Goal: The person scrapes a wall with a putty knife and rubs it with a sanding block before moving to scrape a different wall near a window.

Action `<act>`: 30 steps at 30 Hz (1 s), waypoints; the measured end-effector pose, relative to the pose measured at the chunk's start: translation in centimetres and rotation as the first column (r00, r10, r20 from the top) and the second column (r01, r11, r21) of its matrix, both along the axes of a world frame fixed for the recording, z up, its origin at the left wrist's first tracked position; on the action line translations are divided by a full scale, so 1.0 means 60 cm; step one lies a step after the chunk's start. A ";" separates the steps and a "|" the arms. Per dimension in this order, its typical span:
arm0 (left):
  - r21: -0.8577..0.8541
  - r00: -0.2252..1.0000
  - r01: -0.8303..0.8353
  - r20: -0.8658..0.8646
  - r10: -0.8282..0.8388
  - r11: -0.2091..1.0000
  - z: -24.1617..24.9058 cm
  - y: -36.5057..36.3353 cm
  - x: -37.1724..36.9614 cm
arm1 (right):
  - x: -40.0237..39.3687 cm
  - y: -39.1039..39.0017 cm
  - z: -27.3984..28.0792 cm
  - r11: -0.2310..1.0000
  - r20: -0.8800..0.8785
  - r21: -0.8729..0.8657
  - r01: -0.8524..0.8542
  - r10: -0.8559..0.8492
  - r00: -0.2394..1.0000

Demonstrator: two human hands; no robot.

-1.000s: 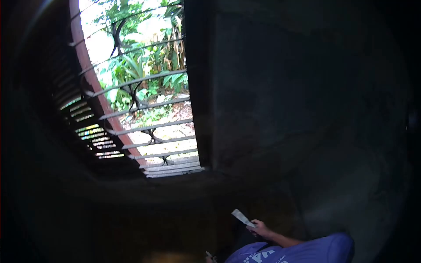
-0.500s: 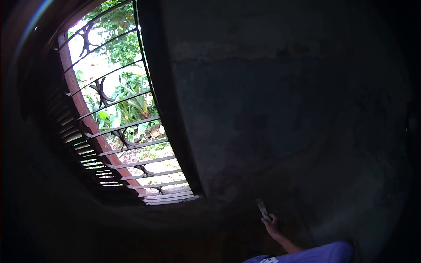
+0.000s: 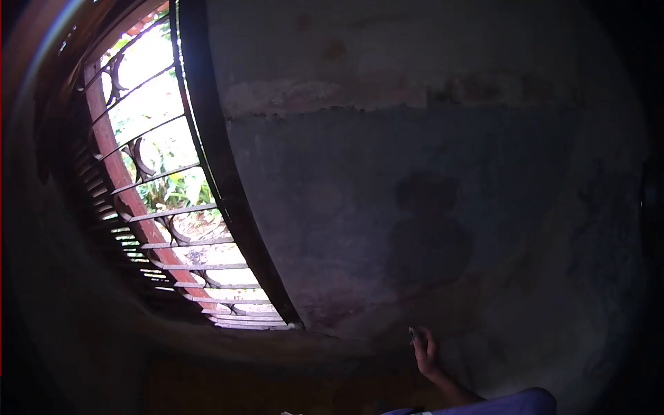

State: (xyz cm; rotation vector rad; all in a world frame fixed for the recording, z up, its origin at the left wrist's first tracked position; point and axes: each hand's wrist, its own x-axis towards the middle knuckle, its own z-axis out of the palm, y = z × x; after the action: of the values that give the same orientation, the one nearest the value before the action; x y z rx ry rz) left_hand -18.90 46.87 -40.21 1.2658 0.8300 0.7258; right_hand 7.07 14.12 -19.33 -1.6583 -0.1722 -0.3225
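My right hand (image 3: 429,351) is raised at the lower right, with its fingers closed round a slim tool (image 3: 413,333). Only a short grey end of the tool shows above the fingers; its exact kind I cannot tell. The hand is in front of the lower part of a dark, patchy wall (image 3: 332,173). A purple sleeve (image 3: 512,402) covers the upper arm, while the forearm is bare. My left hand is out of view.
On the left, a tall window (image 3: 166,166) with curved metal bars lets in bright daylight, and plants stand outside. A dark frame (image 3: 228,166) edges it on the right. A shadow of a person (image 3: 429,228) falls on the wall. The surroundings are dim.
The view has turned, so the window sits farther left and more wall shows. The tool in my right hand has tilted, and less of its length is visible.
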 end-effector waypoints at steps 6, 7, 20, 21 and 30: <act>0.168 0.977 0.004 -0.209 0.032 0.986 -0.009 0.051 0.027 | -0.012 -0.035 -0.027 0.995 -0.190 0.101 -0.025 0.044 0.981; 0.243 0.979 0.012 -0.200 0.038 0.970 -0.005 0.051 0.023 | -0.023 -0.037 -0.040 0.990 -0.222 0.137 -0.013 0.044 0.974; 0.173 0.938 0.294 -0.243 -0.248 0.940 0.239 0.180 0.089 | -0.011 0.143 0.131 0.961 0.186 -0.165 0.221 -0.189 0.964; 0.188 0.924 0.332 -0.261 -0.279 0.925 0.235 0.194 0.083 | 0.008 0.167 0.179 0.933 0.322 -0.253 0.254 -0.167 0.932; 0.178 0.918 0.341 -0.275 -0.286 0.923 0.171 0.294 0.023 | 0.118 0.411 0.550 0.713 0.887 -0.242 0.658 -0.112 0.448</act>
State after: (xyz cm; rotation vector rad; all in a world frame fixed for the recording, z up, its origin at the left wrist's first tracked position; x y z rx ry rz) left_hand -17.53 64.52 -29.97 1.6714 0.7291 0.4131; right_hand 14.15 38.78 13.65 -1.9958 -0.6397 -1.6197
